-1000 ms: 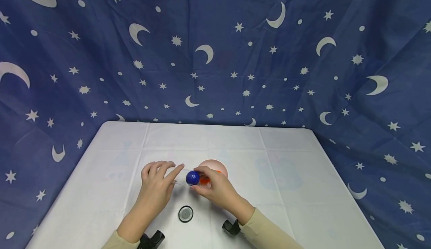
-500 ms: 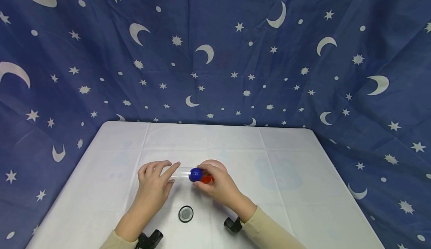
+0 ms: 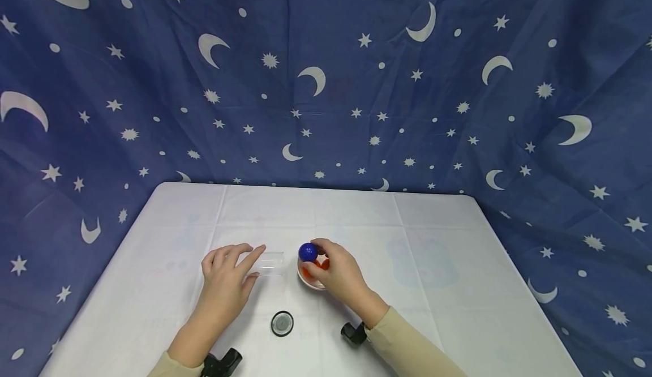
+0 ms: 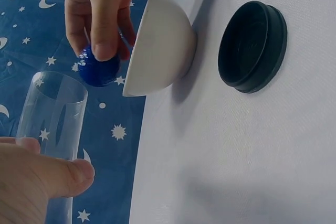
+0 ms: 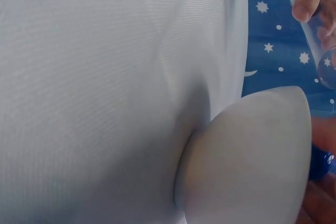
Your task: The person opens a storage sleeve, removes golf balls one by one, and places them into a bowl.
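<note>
My left hand (image 3: 224, 279) grips a clear tube (image 3: 271, 264), which lies sideways above the table with its open mouth towards the right. In the left wrist view nothing shows inside the visible part of the tube (image 4: 55, 114). A shiny blue ball (image 3: 308, 252) is pinched by the fingertips of my right hand (image 3: 340, 272), just over the bowl (image 3: 312, 286). Red-orange balls (image 3: 308, 270) lie in that bowl, partly hidden by the right hand. The blue ball (image 4: 98, 69) is apart from the tube's mouth.
A round dark lid (image 3: 282, 324) lies on the white-covered table (image 3: 438, 320) in front of the bowl, between my forearms. Behind the table hangs a blue curtain (image 3: 346, 99) with moons and stars. Black wrist mounts (image 3: 354, 333) sit at my wrists.
The blue ball was at the tube's right end; my right hand has moved it right, away from the tube and over the bowl. My left hand has shifted slightly left with the tube.
</note>
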The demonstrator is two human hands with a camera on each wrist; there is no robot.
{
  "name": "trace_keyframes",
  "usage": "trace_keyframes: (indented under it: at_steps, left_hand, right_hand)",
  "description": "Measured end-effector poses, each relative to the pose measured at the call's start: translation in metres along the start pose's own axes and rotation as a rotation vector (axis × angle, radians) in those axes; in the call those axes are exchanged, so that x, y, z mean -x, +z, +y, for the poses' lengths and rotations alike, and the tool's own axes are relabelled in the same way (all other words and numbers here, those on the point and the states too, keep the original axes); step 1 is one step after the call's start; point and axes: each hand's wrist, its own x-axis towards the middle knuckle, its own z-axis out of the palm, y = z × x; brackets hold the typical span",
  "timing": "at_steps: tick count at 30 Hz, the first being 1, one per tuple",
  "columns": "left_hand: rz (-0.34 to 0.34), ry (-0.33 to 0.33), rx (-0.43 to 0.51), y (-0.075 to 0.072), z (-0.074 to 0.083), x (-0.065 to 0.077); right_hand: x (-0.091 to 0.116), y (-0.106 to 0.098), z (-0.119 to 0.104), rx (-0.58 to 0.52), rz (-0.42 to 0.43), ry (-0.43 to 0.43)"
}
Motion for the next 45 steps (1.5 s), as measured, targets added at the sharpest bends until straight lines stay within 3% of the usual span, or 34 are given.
trace_keyframes:
  at_steps: [10, 18, 30, 45]
  left_hand:
    - [-0.013, -0.009, 0.002, -0.003, 0.000, 0.001]
    - [-0.020, -0.013, -0.010, -0.002, -0.002, 0.002]
    - [-0.026, -0.027, -0.013, -0.004, 0.001, 0.007]
    - [-0.030, -0.041, -0.013, -0.004, -0.002, 0.009]
  right_hand:
    - [-0.003, 0.008, 0.002, 0.108, 0.136, 0.042]
    - [-0.004, 0.012, 0.003, 0.163, 0.124, 0.107]
    - [-0.001, 0.015, 0.000, 0.191, 0.106, 0.125]
    - [0.001, 0.009, 0.002, 0.207, 0.087, 0.061]
